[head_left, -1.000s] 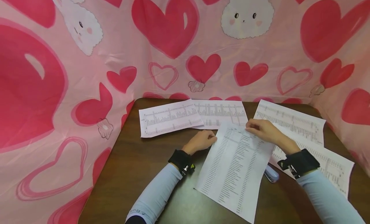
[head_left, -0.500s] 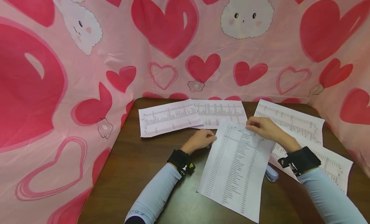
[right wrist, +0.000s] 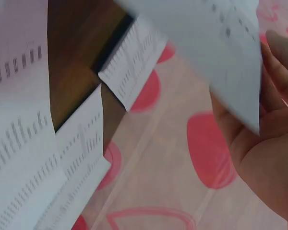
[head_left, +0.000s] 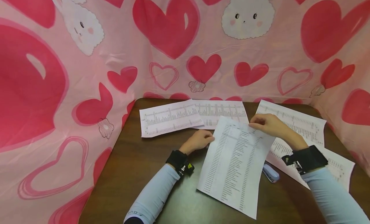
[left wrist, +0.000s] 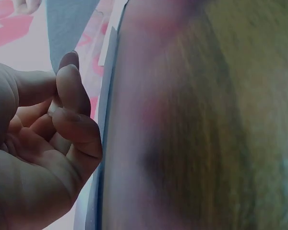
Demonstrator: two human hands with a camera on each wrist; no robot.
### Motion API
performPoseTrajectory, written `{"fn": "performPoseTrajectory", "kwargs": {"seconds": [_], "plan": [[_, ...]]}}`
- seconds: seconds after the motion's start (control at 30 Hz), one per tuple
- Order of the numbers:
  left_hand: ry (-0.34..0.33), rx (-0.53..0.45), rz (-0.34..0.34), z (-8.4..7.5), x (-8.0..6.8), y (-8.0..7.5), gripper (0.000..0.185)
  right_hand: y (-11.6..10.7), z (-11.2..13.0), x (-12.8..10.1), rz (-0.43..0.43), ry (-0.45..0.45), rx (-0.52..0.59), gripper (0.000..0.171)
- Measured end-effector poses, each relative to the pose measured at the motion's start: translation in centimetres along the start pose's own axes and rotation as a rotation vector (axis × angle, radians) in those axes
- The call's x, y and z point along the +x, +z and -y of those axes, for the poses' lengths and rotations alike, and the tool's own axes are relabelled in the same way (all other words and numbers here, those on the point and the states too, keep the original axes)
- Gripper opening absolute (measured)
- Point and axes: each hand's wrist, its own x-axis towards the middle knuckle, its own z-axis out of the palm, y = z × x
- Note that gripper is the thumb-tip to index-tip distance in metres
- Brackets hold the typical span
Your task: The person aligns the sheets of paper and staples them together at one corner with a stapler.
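Observation:
A printed sheet of paper (head_left: 228,166) is held up at a tilt over the table, its columns of text facing me. My left hand (head_left: 198,140) pinches its left edge near the upper corner; in the left wrist view, thumb and index finger meet on the sheet's corner (left wrist: 69,28), the other fingers curled. At the top right, my right hand (head_left: 267,125) grips the sheet's upper edge between thumb and fingers. The right wrist view shows the paper (right wrist: 216,57) lying against the right hand (right wrist: 266,143). Both wrists wear black straps.
Two overlapping printed sheets (head_left: 170,118) lie at the back left of the brown table (head_left: 130,172). More printed sheets (head_left: 292,121) lie at the right, partly under my right arm. A small lavender stapler (head_left: 270,173) sits beside the held paper. A pink heart-patterned cloth (head_left: 173,31) surrounds the table.
My right hand has shifted slightly right and up, and the held sheet's top edge has risen with it. My left hand has moved a little left, still pinching the paper.

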Motion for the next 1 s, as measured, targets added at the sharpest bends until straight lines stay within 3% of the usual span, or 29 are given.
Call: {"fn": "performPoseTrajectory", "kwargs": {"seconds": [0.37,1.0], "plan": [[0.005,-0.007,-0.028,0.3,-0.7,-0.7,0.019,-1.0,-1.4,-1.3,0.006,0.020,-0.004,0.017],[0.045,-0.025,-0.053,0.0,-1.7,-2.8,0.018,-1.4,-1.6,-2.2,0.012,0.130,0.197,0.026]]}}
